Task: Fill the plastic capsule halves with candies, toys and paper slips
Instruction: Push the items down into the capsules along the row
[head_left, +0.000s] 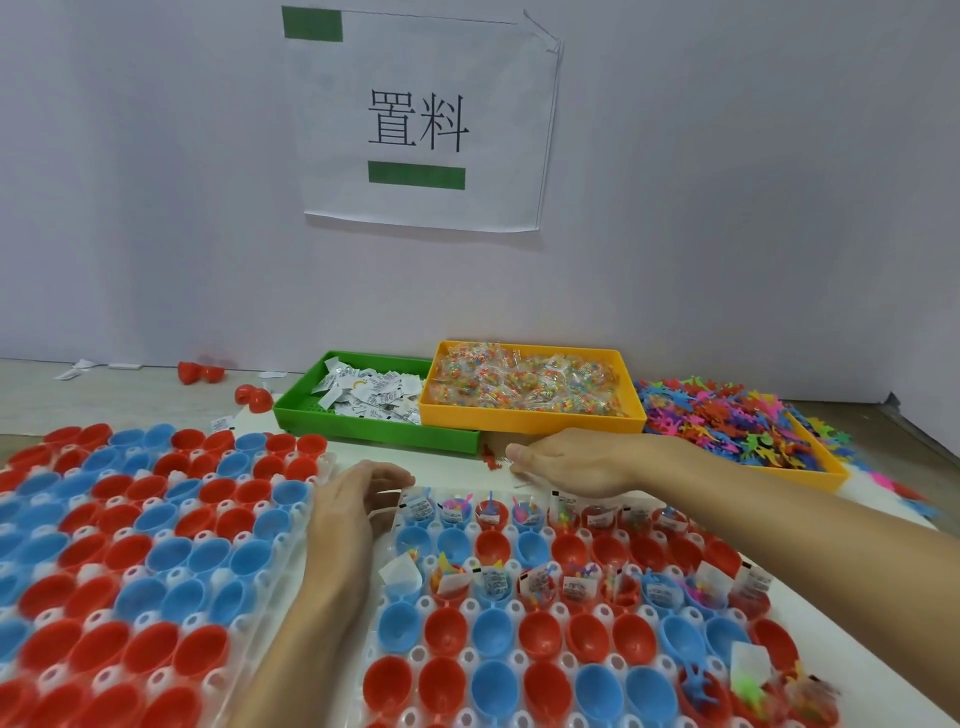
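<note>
I see a pale table (156, 395) standing against a plain grey-white wall (727, 208), and on the wall hangs a white paper sign (423, 119) with two black characters and green bars. I take the yellow tray (530, 413) of small candy bags (524, 382) as my landmark. To its left, touching it, is a green tray (374, 431) with folded paper slips (371, 397); to its right lies a heap of coloured flat toys (727, 421) in another yellow tray (810, 470). In front of the landmark tray is a clear holder (467, 605) with red and blue capsule halves (545, 636); the row nearest the tray and one row further toward me already carry slips and toys. A second holder (270, 587) of capsule halves stands to the front left. My right hand (566, 462) rests just before the landmark tray, fingers loosely curled over the table; I cannot tell if it holds anything. My left hand (345, 512) lies between the two holders, fingers bent at the holder's corner; whether it pinches something I cannot tell. Some loose red halves (202, 371) lie far left of the tray, near the wall.
</note>
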